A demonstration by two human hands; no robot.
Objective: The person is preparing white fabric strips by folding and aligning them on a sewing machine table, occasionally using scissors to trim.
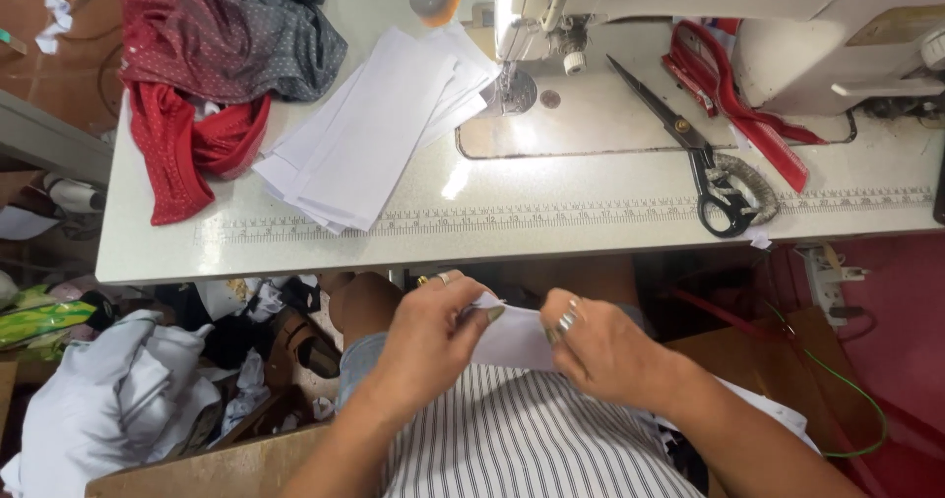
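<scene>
Two hands meet over my lap below the table edge: my left hand and my right hand, a ring on one finger, both pinch closed on a small white fabric piece held between them above striped cloth, the fingertips working its upper edge. As I judge it, the work is at an early stage: this one piece is being handled off the machine, nothing lies under the needle, and a fanned stack of similar white pieces waits untouched on the sewing table, just left of the needle. Black-handled scissors lie open-bladed to the right of the needle plate, their handles resting on a coiled trim, beside a red strip trailing from under the white sewing machine. A heap of red and grey dotted fabric sits at the table's far left corner. A printed ruler strip runs along the table's front edge, and the machine lamp throws a bright patch on the pale top. Below, the floor is crowded with white cloth and scraps at left, a power strip and green wire at right
</scene>
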